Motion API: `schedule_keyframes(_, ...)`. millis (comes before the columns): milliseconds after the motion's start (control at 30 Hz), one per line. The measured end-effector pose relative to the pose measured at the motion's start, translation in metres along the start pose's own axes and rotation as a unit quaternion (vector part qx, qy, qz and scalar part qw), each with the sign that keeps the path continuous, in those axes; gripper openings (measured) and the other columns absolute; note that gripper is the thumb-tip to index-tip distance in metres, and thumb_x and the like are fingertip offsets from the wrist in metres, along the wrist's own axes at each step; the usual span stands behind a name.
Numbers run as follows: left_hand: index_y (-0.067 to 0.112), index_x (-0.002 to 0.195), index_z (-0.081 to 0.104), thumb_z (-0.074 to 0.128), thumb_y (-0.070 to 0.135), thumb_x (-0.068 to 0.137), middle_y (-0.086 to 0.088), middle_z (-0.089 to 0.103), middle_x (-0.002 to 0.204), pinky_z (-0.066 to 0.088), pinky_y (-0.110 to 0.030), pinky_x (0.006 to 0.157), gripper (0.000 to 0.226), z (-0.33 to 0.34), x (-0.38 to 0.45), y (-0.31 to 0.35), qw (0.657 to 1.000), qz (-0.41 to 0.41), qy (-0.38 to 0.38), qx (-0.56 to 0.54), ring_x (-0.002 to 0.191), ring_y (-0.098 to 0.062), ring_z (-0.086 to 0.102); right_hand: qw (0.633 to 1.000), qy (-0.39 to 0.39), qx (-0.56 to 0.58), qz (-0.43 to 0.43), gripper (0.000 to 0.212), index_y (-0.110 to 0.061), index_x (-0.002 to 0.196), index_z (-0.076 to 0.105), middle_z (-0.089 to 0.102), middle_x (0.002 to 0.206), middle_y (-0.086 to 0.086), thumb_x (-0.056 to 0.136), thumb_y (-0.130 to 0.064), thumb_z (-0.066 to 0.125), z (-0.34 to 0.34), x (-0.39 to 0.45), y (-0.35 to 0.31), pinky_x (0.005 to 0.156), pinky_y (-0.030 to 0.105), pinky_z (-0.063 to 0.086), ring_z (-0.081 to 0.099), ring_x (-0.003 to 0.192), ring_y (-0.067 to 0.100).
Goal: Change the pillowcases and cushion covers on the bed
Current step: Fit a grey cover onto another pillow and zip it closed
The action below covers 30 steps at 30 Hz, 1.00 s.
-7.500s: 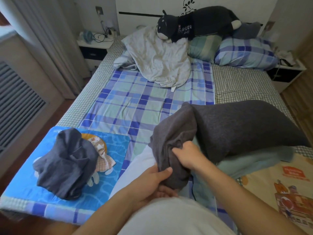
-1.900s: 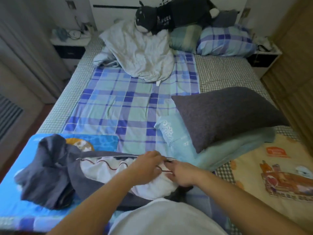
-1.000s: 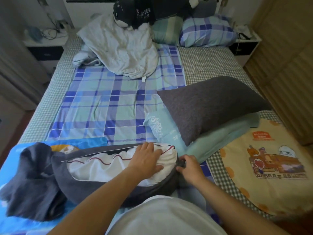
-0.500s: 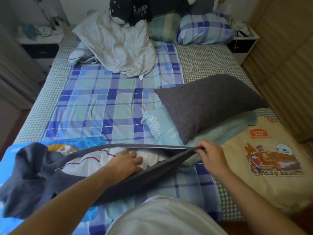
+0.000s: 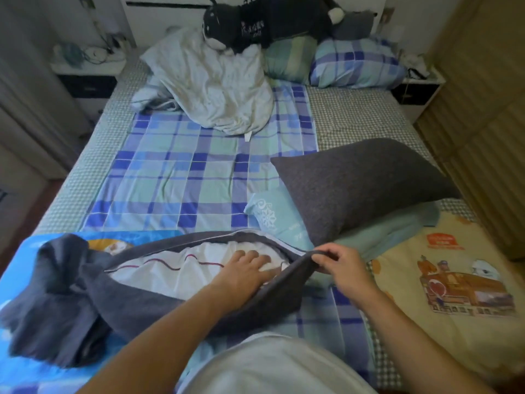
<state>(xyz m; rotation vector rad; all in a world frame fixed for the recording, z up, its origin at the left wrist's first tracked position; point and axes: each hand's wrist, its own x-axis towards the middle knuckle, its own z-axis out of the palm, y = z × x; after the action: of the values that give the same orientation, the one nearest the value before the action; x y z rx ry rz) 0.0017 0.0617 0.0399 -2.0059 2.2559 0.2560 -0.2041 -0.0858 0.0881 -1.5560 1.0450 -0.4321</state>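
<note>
Fingers, right hand (image 5: 343, 268): the corner of the dark grey cover (image 5: 176, 305) is pinched between thumb and curled fingers (image 5: 331, 255) and held raised, so that the opening is kept stretched wide.
Fingers, left hand (image 5: 247, 270): laid nearly straight and flat on the white inner pillow (image 5: 181, 275), inside the opening; nothing is gripped, the pillow is only pressed.
Task thing: the white inner pillow is lodged partly inside the dark grey cover at the foot edge of the bed (image 5: 366, 118), towards its left corner, over a blue printed mat (image 5: 25, 268); the loose end of the cover is bunched at the left.
Finished piece: a grey-covered pillow (image 5: 366, 183) is seen resting on a pale teal pillow (image 5: 386, 231) towards the right edge of the bed.
Head edge: a checked pillow (image 5: 355, 64), a green pillow (image 5: 292, 59), a crumpled white cover (image 5: 216, 86) and a dark plush toy (image 5: 255, 21) are grouped there.
Step in hand: judged to be the seating of the inner pillow in its cover; whether a zip is fitted cannot be told.
Next move: the pillow's corner is probably to be pushed into the held corner, then the edges drawn together; the raised edge should be kept taut so that the filling is not caught.
</note>
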Motion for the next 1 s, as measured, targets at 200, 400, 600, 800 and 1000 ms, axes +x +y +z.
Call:
schedule_keyframes(200, 0.033, 0.131, 0.062, 0.046, 0.042, 0.093, -0.005, 0.050, 0.145, 0.039, -0.055, 0.110, 0.042, 0.004, 0.017, 0.021, 0.980, -0.018, 0.049, -0.193, 0.135, -0.035, 0.043, 0.996, -0.015, -0.088, -0.010, 0.033, -0.032, 0.075, 0.075, 0.074, 0.076, -0.016, 0.081, 0.000, 0.076, 0.021, -0.003, 0.020, 0.078, 0.022, 0.052, 0.067, 0.075, 0.001)
schedule_keyframes(400, 0.035, 0.134, 0.061, 0.031, 0.050, 0.102, 0.002, 0.047, 0.148, 0.033, -0.046, 0.113, 0.046, -0.014, -0.010, 0.039, 0.956, -0.066, 0.102, -0.268, 0.136, -0.022, 0.040, 0.994, -0.010, -0.103, -0.023, 0.032, -0.032, 0.079, 0.073, 0.074, 0.087, -0.006, 0.083, 0.000, 0.075, 0.014, -0.005, 0.009, 0.077, 0.008, 0.047, 0.066, 0.080, -0.003)
schedule_keyframes(600, 0.034, 0.143, 0.041, 0.064, 0.065, 0.074, 0.000, 0.051, 0.136, 0.037, -0.045, 0.111, 0.079, -0.007, 0.022, 0.048, 0.923, -0.105, -0.034, -0.368, 0.127, -0.022, 0.046, 0.998, -0.014, -0.052, -0.031, 0.019, -0.019, 0.081, 0.079, 0.076, 0.082, -0.002, 0.081, 0.001, 0.076, 0.036, -0.010, -0.004, 0.083, 0.026, 0.056, 0.071, 0.082, 0.013)
schedule_keyframes(800, 0.024, 0.149, 0.039, 0.061, 0.045, 0.089, -0.005, 0.036, 0.157, 0.012, -0.045, 0.122, 0.067, -0.001, 0.020, 0.068, 0.943, -0.037, -0.064, -0.324, 0.149, -0.020, 0.019, 0.996, 0.006, -0.084, -0.003, 0.032, -0.031, 0.073, 0.075, 0.073, 0.073, -0.017, 0.080, 0.000, 0.077, 0.016, -0.004, 0.007, 0.078, 0.020, 0.051, 0.066, 0.072, -0.003)
schedule_keyframes(1000, 0.022, 0.114, 0.058, 0.059, 0.046, 0.089, -0.002, 0.057, 0.104, 0.030, -0.044, 0.108, 0.035, -0.017, 0.024, 0.063, 0.882, -0.071, -0.110, -0.452, 0.104, -0.022, 0.050, 0.989, -0.080, -0.119, 0.033, 0.030, -0.027, 0.080, 0.072, 0.075, 0.085, -0.006, 0.084, 0.003, 0.073, 0.001, -0.018, 0.028, 0.081, 0.018, 0.049, 0.066, 0.083, 0.005)
